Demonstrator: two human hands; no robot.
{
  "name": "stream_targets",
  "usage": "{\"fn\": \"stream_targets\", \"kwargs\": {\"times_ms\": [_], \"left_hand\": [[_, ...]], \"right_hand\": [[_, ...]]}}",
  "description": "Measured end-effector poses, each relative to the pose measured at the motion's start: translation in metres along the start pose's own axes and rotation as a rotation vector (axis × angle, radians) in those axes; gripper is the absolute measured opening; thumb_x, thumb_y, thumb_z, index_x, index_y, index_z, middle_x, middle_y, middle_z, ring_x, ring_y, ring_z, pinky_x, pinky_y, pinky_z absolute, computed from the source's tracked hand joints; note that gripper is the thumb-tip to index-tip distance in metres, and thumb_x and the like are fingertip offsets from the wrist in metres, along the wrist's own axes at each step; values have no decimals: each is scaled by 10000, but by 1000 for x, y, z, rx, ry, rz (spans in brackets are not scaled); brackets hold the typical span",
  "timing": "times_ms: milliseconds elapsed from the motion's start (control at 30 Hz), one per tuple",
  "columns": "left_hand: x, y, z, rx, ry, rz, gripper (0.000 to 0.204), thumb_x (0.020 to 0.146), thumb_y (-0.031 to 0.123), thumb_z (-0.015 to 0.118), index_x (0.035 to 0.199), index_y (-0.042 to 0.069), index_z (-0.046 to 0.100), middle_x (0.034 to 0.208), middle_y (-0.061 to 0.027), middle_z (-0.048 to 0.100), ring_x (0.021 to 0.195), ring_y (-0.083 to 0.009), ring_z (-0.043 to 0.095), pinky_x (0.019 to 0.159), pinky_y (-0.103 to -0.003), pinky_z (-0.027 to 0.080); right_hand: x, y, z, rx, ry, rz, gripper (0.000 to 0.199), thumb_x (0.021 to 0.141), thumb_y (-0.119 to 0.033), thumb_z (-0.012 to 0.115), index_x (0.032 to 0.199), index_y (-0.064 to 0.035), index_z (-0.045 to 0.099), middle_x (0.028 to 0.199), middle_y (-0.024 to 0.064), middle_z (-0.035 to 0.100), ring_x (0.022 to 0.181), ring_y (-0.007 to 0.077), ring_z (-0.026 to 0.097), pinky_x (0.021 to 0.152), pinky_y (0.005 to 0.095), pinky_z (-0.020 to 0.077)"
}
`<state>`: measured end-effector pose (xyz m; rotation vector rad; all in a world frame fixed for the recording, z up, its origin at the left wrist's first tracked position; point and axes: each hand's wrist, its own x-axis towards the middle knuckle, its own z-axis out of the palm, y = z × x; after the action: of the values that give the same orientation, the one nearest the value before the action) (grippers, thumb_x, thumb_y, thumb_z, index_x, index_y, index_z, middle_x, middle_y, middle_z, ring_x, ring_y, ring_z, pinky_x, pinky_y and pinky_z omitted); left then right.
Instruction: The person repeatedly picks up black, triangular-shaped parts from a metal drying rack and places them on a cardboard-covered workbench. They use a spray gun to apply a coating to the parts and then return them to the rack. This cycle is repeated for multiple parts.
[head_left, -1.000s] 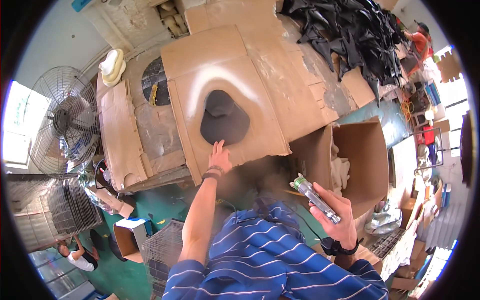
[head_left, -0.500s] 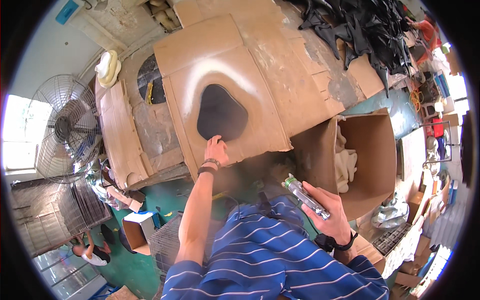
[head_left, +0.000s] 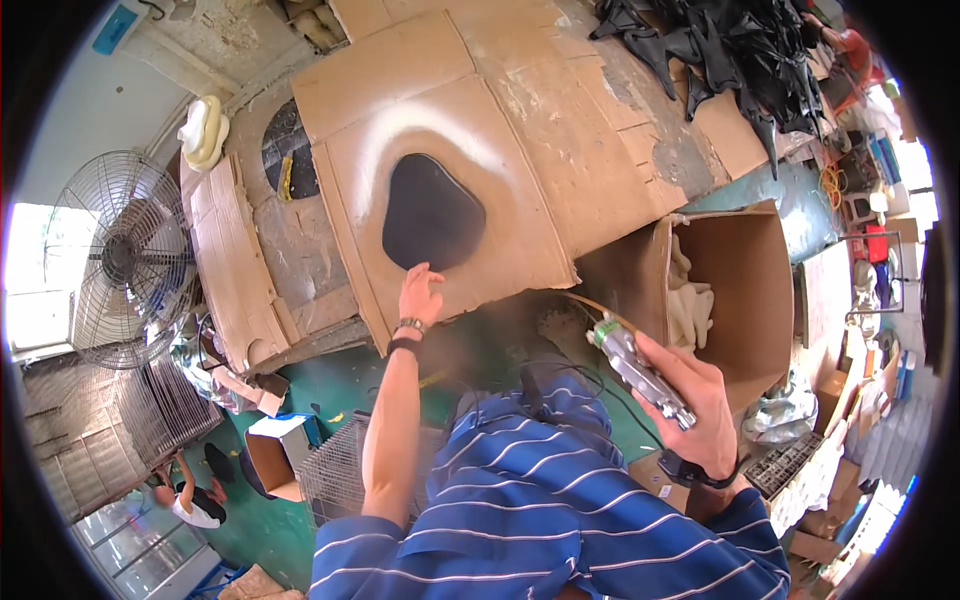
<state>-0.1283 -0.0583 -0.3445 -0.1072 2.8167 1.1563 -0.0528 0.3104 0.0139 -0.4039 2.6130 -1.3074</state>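
A dark, rounded-triangular flat pad [head_left: 432, 212] lies on a cardboard sheet [head_left: 525, 240] on the worktable. Whitish spray forms an arc on the cardboard around the pad's far side. My left hand [head_left: 420, 295] is at the pad's near edge, fingertips touching or just short of it, fingers loosely bent and apart. In my right hand [head_left: 700, 410] is a silver spray gun [head_left: 640, 375] with a green ring, held off to the right of the pad, its front end toward the table. A thin hose shows near the gun.
An open cardboard box [head_left: 750, 300] with cream-coloured pieces [head_left: 688, 312] stands right of the table. A heap of black pieces [head_left: 715, 60] lies at the far right. To the left are a large caged fan [head_left: 120, 258] and a cream foam piece [head_left: 205, 133]. Another person [head_left: 192, 502] is at lower left.
My right hand has moved right and slightly up with the spray gun. My left hand stays at the pad's near edge. The whole view has shifted a little.
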Motion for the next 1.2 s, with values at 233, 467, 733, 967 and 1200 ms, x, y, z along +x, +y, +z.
{"fn": "stream_targets", "kwargs": {"times_ms": [233, 467, 733, 967, 1200], "left_hand": [[-110, -54, -19, -81, -81, -323, 185, 789, 75, 596, 895, 135, 736, 880, -93, 743, 885, -281, 713, 807, -390, 557], [-248, -194, -11, -26, -214, -756, 186, 772, 245, 671, 901, 177, 787, 927, -102, 745, 935, -284, 711, 850, -381, 550], [-348, -294, 19, 449, -772, 286, 278, 861, 135, 610, 1113, 24, 649, 976, -118, 707, 867, -284, 689, 697, -435, 570], [-315, -259, 21, -916, -196, -1032, 241, 854, 39, 540, 1061, 21, 661, 943, -100, 707, 806, -228, 687, 625, -390, 560], [-230, -163, -11, -531, -176, -894, 279, 820, 26, 525, 1023, 54, 714, 870, -51, 718, 790, -136, 691, 622, -293, 544]], "right_hand": [[-20, -30, 35, 66, -104, 8, 595, 695, 58, 688, 1281, 17, 594, 933, 191, 662, 773, 335, 647, 704, 342, 511], [-1, -42, 62, 51, 126, -36, 557, 766, 73, 683, 1309, 27, 567, 954, 196, 660, 787, 324, 663, 703, 326, 517], [-35, -41, 49, -13, 123, 151, 497, 767, 42, 700, 1255, 41, 607, 933, 197, 675, 774, 301, 665, 718, 318, 514], [-39, -53, 54, 78, -118, 72, 609, 732, 60, 709, 1322, 8, 564, 933, 189, 661, 801, 340, 666, 715, 340, 517], [-28, -49, 60, 43, 167, 46, 556, 764, 66, 694, 1306, 14, 580, 908, 188, 665, 774, 326, 668, 688, 333, 513]]}}
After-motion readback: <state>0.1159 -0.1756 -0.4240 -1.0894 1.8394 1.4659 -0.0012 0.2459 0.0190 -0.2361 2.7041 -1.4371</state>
